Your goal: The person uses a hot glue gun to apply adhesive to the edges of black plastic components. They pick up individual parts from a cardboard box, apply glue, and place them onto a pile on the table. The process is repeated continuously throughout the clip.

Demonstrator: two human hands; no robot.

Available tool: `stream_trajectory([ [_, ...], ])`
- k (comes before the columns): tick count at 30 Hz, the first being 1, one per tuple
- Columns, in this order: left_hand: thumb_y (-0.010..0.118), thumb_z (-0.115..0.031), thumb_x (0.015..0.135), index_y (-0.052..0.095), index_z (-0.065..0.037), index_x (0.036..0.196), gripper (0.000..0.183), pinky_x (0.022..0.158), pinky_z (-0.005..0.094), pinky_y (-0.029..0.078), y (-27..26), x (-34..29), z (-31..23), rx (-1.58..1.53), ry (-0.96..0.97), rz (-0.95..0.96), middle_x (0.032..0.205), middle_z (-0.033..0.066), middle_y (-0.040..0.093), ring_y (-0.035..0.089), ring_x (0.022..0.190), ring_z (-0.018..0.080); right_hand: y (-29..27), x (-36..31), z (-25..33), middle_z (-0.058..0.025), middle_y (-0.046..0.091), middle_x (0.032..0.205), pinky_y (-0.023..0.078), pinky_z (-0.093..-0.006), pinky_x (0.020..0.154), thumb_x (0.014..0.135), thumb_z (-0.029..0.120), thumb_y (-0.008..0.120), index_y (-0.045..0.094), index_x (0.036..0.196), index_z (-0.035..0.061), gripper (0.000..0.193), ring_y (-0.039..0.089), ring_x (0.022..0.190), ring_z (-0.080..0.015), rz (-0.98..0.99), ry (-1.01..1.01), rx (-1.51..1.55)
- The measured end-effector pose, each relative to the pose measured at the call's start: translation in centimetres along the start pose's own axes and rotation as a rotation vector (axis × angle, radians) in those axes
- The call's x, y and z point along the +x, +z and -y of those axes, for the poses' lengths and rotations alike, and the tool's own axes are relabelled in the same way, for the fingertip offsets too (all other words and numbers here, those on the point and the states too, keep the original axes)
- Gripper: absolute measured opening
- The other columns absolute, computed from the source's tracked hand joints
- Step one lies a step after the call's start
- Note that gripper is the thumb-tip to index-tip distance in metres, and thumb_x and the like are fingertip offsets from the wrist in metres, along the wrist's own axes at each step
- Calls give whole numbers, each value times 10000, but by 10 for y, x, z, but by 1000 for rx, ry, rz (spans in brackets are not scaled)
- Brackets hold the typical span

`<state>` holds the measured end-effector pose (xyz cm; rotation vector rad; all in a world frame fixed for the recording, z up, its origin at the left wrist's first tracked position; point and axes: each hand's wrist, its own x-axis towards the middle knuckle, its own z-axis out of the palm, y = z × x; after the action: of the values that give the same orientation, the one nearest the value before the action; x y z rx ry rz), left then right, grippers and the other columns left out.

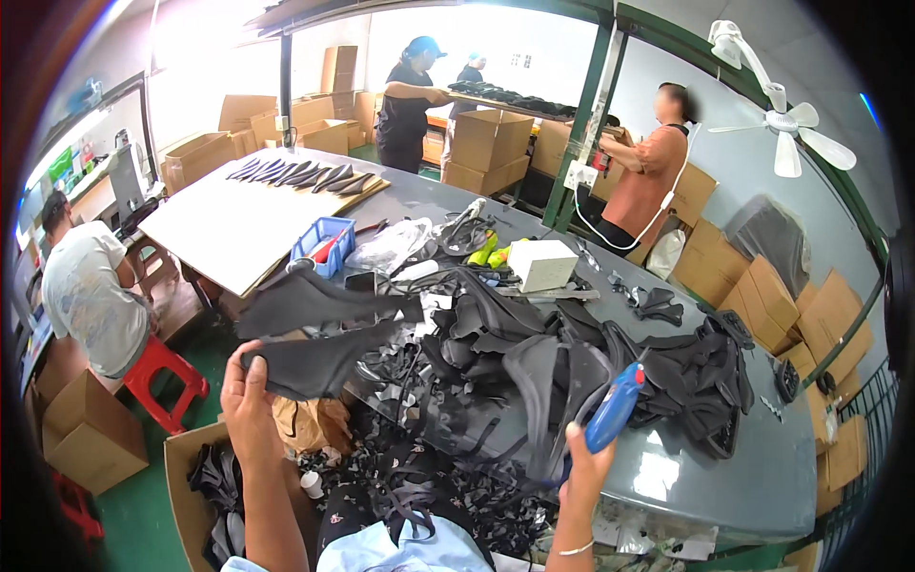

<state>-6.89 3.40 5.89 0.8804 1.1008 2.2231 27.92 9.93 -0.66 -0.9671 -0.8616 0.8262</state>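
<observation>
Evidently partway through, to judge by what lies around. Gripping a black piece point(315, 365) by its left end in the left hand point(250, 402), pinched firmly under the thumb, aloft near the close edge of the bench point(705, 498). Seeing a second strip point(310, 299) just above that piece, but cannot tell whether joined to it or separate.

Holding a blue tool point(615, 410) in the right hand point(586, 467), closed around its lower end, with its thin tip aimed up and to the right. Not touching the held piece with that tip, and well apart from it; so probably between one pass and another, though impossible to confirm from a single view.

As for what looks done: noting plenty of small scraps point(477, 486) below the bench edge, around the lap, which suggests much trimming behind already. Finding dark goods point(224, 491) inside the open box point(181, 477) beside the left forearm, perhaps finished, perhaps not. Across the bench, seeing a neat row point(300, 176) of dark pieces on the white board point(205, 224), seemingly sorted.

As for what looks left: facing a large heap point(691, 381) of black pieces on the bench, right of the tool. Cannot tell how many of those need handling, so far from certain about the remaining share.
</observation>
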Motion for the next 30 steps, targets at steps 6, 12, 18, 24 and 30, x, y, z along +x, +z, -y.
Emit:
stream_trajectory([
  [6, 479, -111, 911, 521, -15, 1059, 182, 792, 216, 401, 4, -19, 5, 79, -100, -21, 929, 50, 589, 527, 880, 97, -8, 9, -14, -67, 561, 773, 477, -251, 601, 754, 188, 722, 440, 1011, 0, 425, 546, 575, -123, -50, 63, -245],
  [12, 464, -103, 878, 550, 4, 902, 139, 807, 238, 364, 25, -57, 19, 456, -142, 365, 881, 40, 538, 503, 838, 123, 19, -35, 8, -95, 628, 781, 475, -320, 699, 715, 341, 750, 474, 978, 5, 508, 601, 769, -173, 259, 22, -707],
  [18, 541, -152, 870, 617, 6, 1015, 228, 832, 332, 418, 42, -84, 25, 513, -412, 627, 1005, 104, 605, 553, 909, 218, 36, -66, -14, -230, 592, 721, 446, -465, 623, 719, 383, 700, 354, 1172, -1, 687, 591, 704, -416, 673, -46, -575],
  [24, 566, -183, 863, 614, -6, 1044, 257, 893, 330, 399, 26, -90, 33, 635, -219, 700, 1123, 117, 561, 503, 1041, 230, 31, -71, -16, -223, 608, 788, 469, -436, 648, 741, 280, 670, 370, 1143, 9, 570, 605, 717, -389, 639, -84, -541],
  [30, 591, -143, 851, 541, -16, 1173, 349, 982, 405, 338, 2, -98, 41, 675, -282, 659, 1289, 232, 420, 363, 1219, 344, 26, -60, -7, -250, 596, 821, 442, -444, 697, 720, 252, 675, 371, 1158, -6, 593, 584, 763, -407, 654, -17, -429],
])
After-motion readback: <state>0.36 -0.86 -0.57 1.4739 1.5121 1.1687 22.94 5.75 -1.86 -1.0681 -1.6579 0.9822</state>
